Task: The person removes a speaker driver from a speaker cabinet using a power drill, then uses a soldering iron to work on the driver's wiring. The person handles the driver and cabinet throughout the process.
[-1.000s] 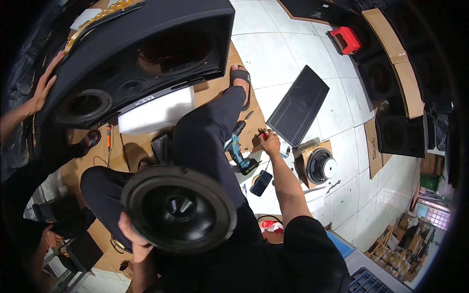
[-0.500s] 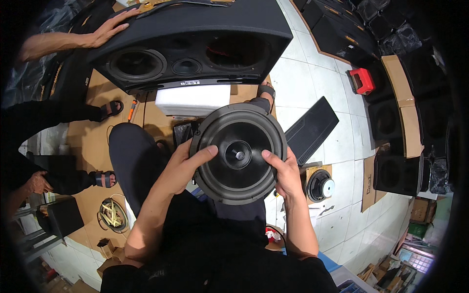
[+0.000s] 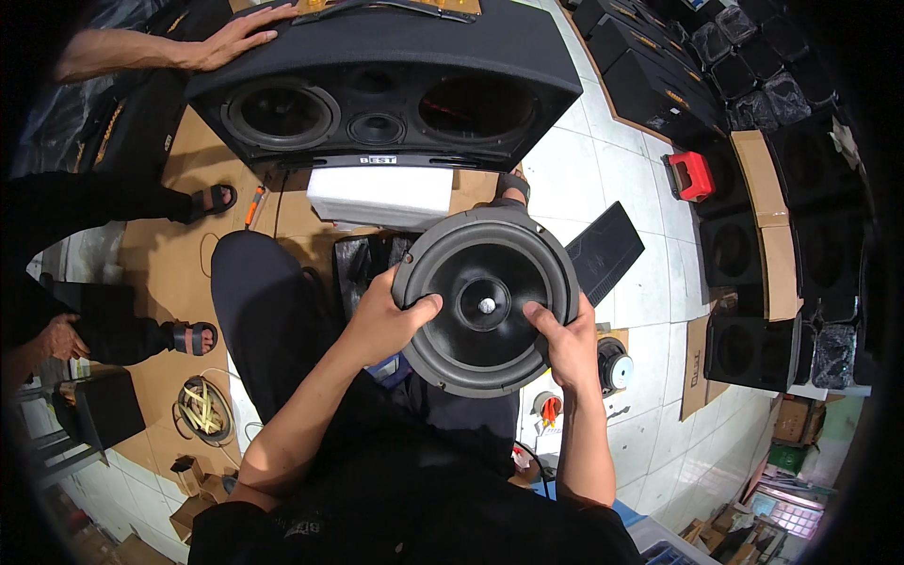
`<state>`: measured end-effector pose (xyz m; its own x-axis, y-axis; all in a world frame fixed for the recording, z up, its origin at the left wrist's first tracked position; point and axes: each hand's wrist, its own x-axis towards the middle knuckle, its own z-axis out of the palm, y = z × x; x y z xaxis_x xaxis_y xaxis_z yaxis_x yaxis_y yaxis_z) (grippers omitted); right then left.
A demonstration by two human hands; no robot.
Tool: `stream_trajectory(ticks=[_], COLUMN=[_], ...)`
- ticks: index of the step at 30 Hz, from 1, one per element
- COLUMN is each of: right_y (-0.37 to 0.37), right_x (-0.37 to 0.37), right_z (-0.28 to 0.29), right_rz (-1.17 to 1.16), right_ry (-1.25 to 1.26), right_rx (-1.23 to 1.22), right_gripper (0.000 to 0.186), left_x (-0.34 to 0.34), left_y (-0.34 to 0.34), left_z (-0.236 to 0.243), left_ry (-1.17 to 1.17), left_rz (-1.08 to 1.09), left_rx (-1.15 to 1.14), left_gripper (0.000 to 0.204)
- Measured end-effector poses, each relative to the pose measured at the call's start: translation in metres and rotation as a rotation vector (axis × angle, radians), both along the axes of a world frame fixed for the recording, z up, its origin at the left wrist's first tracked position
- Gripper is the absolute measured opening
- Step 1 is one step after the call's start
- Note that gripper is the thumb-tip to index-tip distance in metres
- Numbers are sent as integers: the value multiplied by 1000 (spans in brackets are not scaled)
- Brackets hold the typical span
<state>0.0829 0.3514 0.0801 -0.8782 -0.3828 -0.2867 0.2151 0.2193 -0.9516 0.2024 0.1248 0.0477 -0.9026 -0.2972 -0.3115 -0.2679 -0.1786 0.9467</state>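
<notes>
I hold a round black woofer (image 3: 471, 350) in front of my lap, its cone facing up and a shiny dot in its middle. My left hand (image 3: 394, 318) grips its left rim, thumb on the cone. On the opposite rim is my right hand (image 3: 568, 347), thumb likewise over the cone; its other fingers are mostly hidden beneath. Beyond the woofer lies a large black speaker cabinet (image 3: 377, 58), raised by a white foam block (image 3: 380, 195). Its left opening has a ring-shaped driver (image 3: 281, 114); its right round opening (image 3: 477, 106) is dark. Another person's hand (image 3: 240, 40) rests on the cabinet.
A black grille panel (image 3: 607, 250) lies on the tiles at right, near another driver (image 3: 615, 365). An orange-handled screwdriver (image 3: 255, 206) is on the cardboard at left. Speaker boxes (image 3: 749, 350) and a red plastic case (image 3: 691, 177) stand along the right side.
The woofer, still in both hands, has shifted a little to the right and down. The whole view has turned slightly. Something orange now shows below my right hand's side of the woofer.
</notes>
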Motion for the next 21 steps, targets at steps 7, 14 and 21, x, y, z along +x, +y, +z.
stream_trajectory(ticks=[7,14,21], right_y=[-2,4,-11], right_x=[3,24,11], right_z=[-7,-15,-22], right_rz=[-23,104,311], right_ry=[26,-50,-260], right_rx=[-30,-544,-753], right_gripper=[37,96,121], left_x=[0,18,8], left_y=[-1,8,-18], left_z=[2,16,39], left_ry=[-21,522,783], left_rz=[31,33,-187], left_rx=[6,-256,-408], left_gripper=[38,57,67])
